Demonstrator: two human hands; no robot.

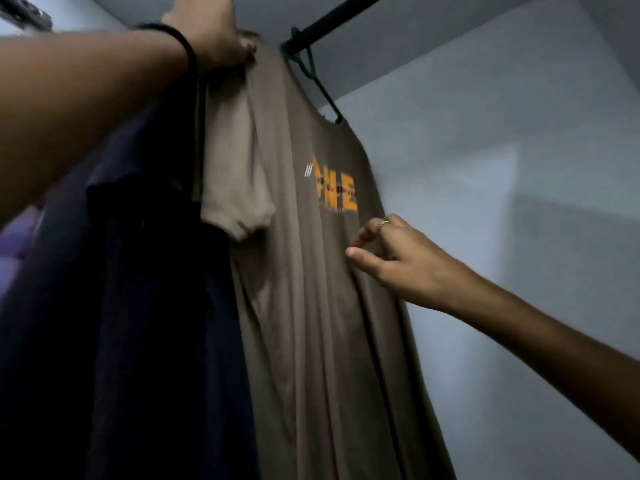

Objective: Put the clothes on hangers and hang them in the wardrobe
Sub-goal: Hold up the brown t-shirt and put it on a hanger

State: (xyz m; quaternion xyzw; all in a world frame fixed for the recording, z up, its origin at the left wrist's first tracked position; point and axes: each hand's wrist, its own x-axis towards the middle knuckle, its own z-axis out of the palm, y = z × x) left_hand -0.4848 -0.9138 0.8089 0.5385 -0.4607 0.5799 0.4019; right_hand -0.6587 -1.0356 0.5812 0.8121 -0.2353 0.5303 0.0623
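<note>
A brown T-shirt [325,306] with orange lettering hangs on a dark green hanger [317,83], whose hook sits on the black wardrobe rail [337,17]. My left hand [211,36], raised high, grips the shirt's left shoulder near the top. My right hand [398,258] is lower, at the shirt's right edge below the lettering, and pinches a fold of its fabric between thumb and fingers. The shirt's left sleeve [239,188] hangs folded forward.
A dark navy garment [138,323] hangs directly left of the brown shirt, touching it. The pale wardrobe wall [519,168] stands behind and to the right. A purple item [17,237] shows at the far left edge.
</note>
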